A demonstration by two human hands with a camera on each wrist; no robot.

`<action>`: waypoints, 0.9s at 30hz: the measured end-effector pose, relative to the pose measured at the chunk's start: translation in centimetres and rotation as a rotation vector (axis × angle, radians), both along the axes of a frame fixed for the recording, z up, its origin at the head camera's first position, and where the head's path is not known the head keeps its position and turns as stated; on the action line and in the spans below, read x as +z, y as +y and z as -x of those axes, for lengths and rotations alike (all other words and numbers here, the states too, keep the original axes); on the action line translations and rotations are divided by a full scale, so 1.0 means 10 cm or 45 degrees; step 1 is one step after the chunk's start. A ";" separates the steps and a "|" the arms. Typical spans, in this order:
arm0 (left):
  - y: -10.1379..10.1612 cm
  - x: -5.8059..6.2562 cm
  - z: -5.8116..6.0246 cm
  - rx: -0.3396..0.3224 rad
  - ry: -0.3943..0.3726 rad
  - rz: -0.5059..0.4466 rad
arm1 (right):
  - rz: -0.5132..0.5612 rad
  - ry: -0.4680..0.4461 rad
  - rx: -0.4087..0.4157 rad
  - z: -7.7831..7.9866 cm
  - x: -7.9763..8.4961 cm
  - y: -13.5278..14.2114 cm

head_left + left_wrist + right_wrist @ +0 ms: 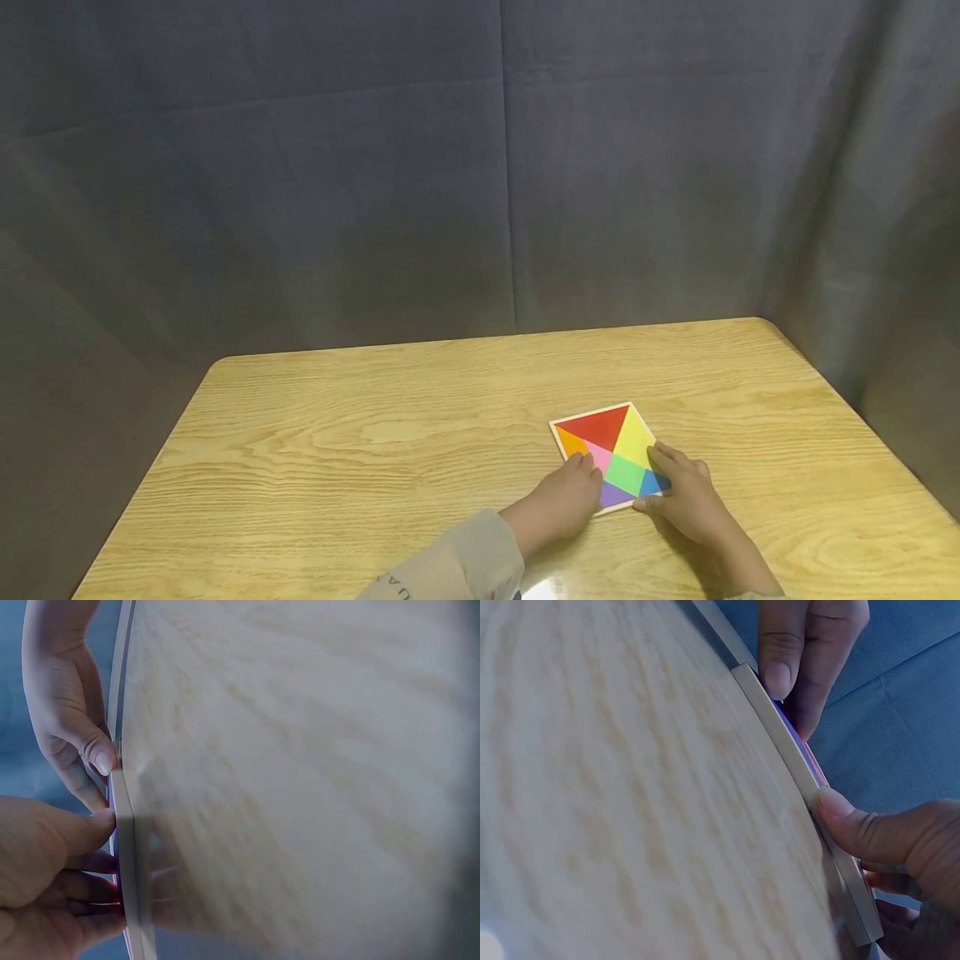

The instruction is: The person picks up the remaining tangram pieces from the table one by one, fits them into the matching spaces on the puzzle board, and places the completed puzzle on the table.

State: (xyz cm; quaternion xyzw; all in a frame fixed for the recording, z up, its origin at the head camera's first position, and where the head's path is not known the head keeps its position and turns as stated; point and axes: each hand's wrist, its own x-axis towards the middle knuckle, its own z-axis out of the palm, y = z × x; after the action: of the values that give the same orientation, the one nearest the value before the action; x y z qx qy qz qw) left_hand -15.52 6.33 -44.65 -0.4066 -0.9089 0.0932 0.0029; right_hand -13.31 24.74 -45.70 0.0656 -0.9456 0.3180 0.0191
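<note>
A square tangram puzzle (600, 427) of coloured pieces lies in its pale wooden tray (630, 403) on the table. My left hand (566, 500) comes over the tray's front left corner, its fingertips on the pieces there, partly covering the orange, pink and purple ones. In the left wrist view the left hand (45, 877) has thumb and fingertips against the puzzle's top near the rim. Around the front right corner my right hand (693, 500) grips the tray, thumb at the front edge and fingers over the right edge by the blue triangle (652, 482).
The tray lies right of centre on a wood-grain table (337, 458) with rounded far corners. Behind and beside it hangs a dark grey curtain (375, 183). A bright light reflection shows on the tabletop in front of the tray.
</note>
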 end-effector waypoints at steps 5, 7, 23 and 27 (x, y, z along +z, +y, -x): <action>-0.02 0.07 -0.05 0.047 -0.069 -0.014 | 0.013 0.008 0.003 0.00 -0.02 -0.01; -0.03 0.09 -0.05 0.060 -0.077 -0.039 | 0.012 0.009 0.006 0.00 -0.02 -0.01; -0.07 0.09 -0.08 0.037 -0.114 0.093 | -0.005 -0.018 0.013 0.00 -0.02 0.00; -0.08 0.07 -0.08 0.130 -0.292 0.022 | -0.005 -0.030 0.018 -0.01 0.00 0.01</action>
State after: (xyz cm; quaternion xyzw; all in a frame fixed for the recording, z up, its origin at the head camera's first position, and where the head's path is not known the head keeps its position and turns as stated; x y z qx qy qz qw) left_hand -14.68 5.57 -43.98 -0.3677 -0.9219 0.0542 -0.1092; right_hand -13.20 24.82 -45.75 0.0687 -0.9459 0.3170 0.0058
